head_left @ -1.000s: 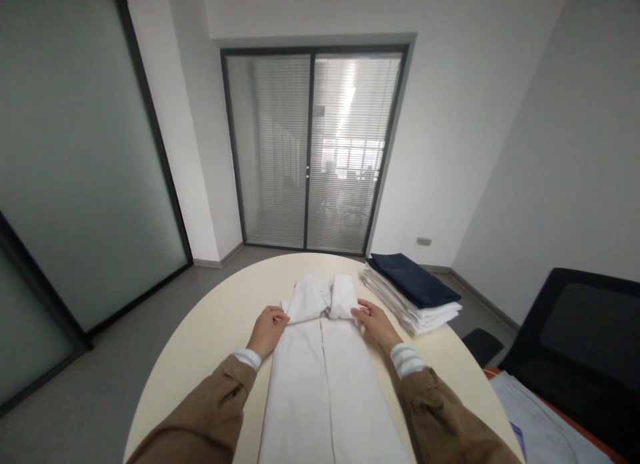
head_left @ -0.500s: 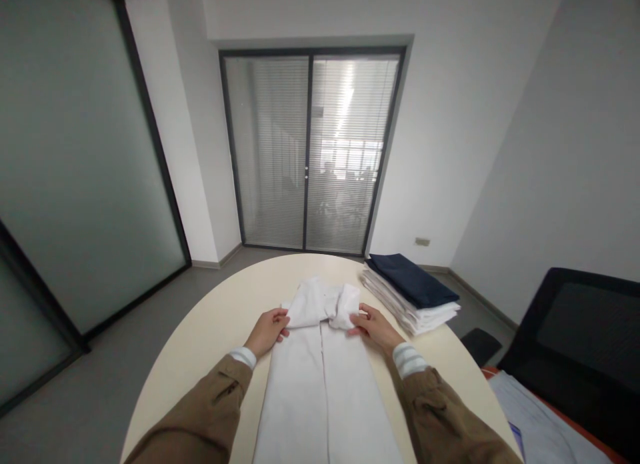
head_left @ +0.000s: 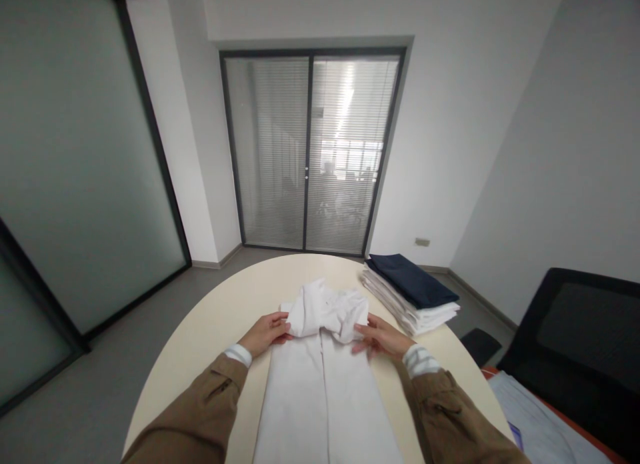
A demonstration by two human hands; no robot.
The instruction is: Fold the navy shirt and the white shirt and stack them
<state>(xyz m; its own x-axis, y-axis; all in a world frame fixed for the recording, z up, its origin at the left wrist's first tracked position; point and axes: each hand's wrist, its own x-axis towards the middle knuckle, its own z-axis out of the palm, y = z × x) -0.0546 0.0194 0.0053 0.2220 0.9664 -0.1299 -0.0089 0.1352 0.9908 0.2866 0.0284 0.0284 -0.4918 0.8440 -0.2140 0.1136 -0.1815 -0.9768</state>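
Note:
A long white garment (head_left: 323, 397), folded narrow with a seam or gap down its middle, lies on the round table in front of me. Its far end is bunched into a crumpled, collar-like part (head_left: 327, 311). My left hand (head_left: 267, 334) pinches the left edge of this bunched cloth between thumb and fingers. On the opposite side, my right hand (head_left: 384, 336) grips the right edge, some of its fingertips hidden behind or under the fabric. The near end of the garment runs out of the picture at the bottom.
A stack of folded white cloth (head_left: 400, 311) with a dark navy folded piece (head_left: 413, 281) on top sits at the table's right rim. The cream table (head_left: 200, 357) has a curved edge. A black chair (head_left: 575, 344) stands right, light grey cloth (head_left: 540, 417) beside it.
The bunched far end has spread wider and come slightly toward me. My right hand has moved to the right with its edge; my left hand has shifted a little left.

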